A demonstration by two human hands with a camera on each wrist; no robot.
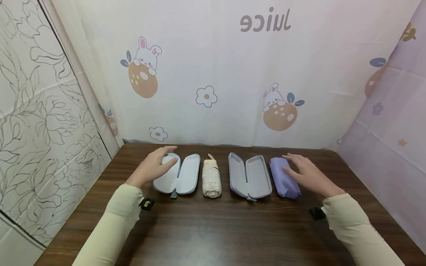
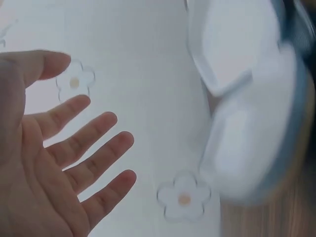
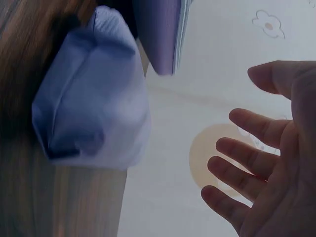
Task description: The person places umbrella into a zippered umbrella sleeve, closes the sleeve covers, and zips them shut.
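Note:
My left hand (image 1: 154, 167) hovers over the left part of an unzipped pale blue case (image 1: 189, 173), its fingers spread and holding nothing. In the left wrist view that case (image 2: 242, 143) looks blurred, apart from the fingers. A folded cream umbrella (image 1: 211, 178) with a wrist loop lies to the right of it. Further right rests a second unzipped case (image 1: 257, 175), lilac-grey inside. Beside that is a purple fabric bundle (image 1: 284, 179), partly behind my right hand (image 1: 307, 174), which is held above its right side with extended fingers. The right wrist view shows the bundle (image 3: 98, 98) untouched.
All four items stand in a row toward the back of a dark wooden table (image 1: 199, 232). A white curtain (image 1: 213, 55) with rabbit and flower prints rises behind the table. Floral panels (image 1: 43, 92) close off the left side, and another printed curtain (image 1: 396, 129) the right.

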